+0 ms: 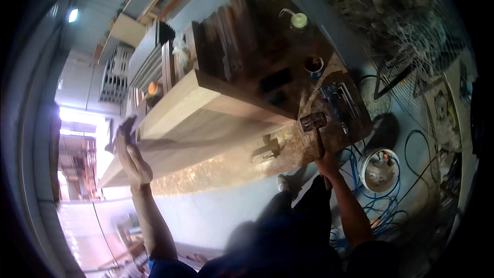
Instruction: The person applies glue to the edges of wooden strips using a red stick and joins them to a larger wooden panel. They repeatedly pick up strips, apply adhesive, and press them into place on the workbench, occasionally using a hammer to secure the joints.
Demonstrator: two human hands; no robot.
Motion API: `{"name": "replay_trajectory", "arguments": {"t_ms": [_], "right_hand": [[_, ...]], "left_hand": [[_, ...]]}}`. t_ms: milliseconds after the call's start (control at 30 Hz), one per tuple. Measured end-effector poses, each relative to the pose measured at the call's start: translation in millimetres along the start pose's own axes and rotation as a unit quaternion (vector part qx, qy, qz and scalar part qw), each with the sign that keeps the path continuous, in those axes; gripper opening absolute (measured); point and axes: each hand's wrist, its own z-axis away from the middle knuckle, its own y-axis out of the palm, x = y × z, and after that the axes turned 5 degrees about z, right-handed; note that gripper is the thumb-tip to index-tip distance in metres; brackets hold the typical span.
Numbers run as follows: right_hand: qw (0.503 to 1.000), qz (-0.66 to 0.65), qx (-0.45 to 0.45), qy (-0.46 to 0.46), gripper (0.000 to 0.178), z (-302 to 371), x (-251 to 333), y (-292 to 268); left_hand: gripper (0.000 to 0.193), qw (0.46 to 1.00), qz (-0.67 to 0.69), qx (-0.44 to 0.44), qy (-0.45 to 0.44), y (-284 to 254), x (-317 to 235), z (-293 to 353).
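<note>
My right hand [327, 166] is closed round the handle of a hammer [314, 122] with a dark, blocky head. The hammer head is close to the right end of a pale wooden box-like frame [190, 108], made of boards meeting at a corner. That frame lies across the worn workbench [288, 149]. At its left end my left hand [133, 159] is raised, palm flat and fingers stretched out. Whether the palm touches the wood cannot be made out. A small dark block-shaped object [267, 146] sits on the bench in front of the frame.
Behind the frame stand dark stacked boards [231, 36]. A power tool [342, 105], a small pot [313, 64] and a green-lidded jar [298, 19] occupy the bench's right side. On the floor are a white bucket [380, 170] and blue hose [355, 175].
</note>
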Motion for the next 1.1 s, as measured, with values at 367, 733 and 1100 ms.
{"name": "replay_trajectory", "arguments": {"t_ms": [367, 733, 1100], "right_hand": [[0.871, 0.418, -0.019, -0.258, 0.029, -44.1, -0.9, -70.6], [0.543, 0.198, -0.288, -0.764, 0.030, 230.1, 423.6, 51.8], [0.774, 0.302, -0.304, -0.467, 0.066, 147.2, 534.3, 208.2]], "left_hand": [[0.051, 0.973, -0.149, -0.120, -0.129, -38.5, -21.0, 170.9], [0.051, 0.824, 0.105, -0.240, -0.503, -31.0, 24.6, 486.7], [0.045, 0.477, 0.517, -0.361, -0.612, 5.4, 227.8, 635.6]]}}
